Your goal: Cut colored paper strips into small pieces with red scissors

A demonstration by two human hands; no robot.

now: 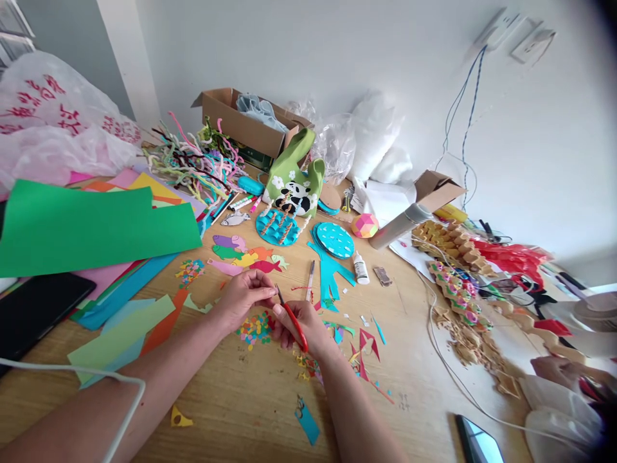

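My right hand (303, 328) grips a pair of red-handled scissors (294, 323), their dark blades pointing up and left. Close to the blade tips, my left hand (245, 292) has thumb and fingers pinched together; anything between them is too small to make out. Below my hands lies a pile of small round coloured paper bits (255, 329). Paper fish (247, 259) in several colours rest just beyond my left hand. Past my right hand are a craft knife or pen (311, 276) and cut blue paper (329, 276). Red paper scraps (367, 350) lie to the right.
Green card sheets (96, 231) and a black phone (41, 315) lie left. Farther back are a blue disc with twisted posts (277, 227), a panda bag (296, 186) and a glue bottle (360, 269). A white cable (446, 360) crosses the right side, near another person's hand (562, 373).
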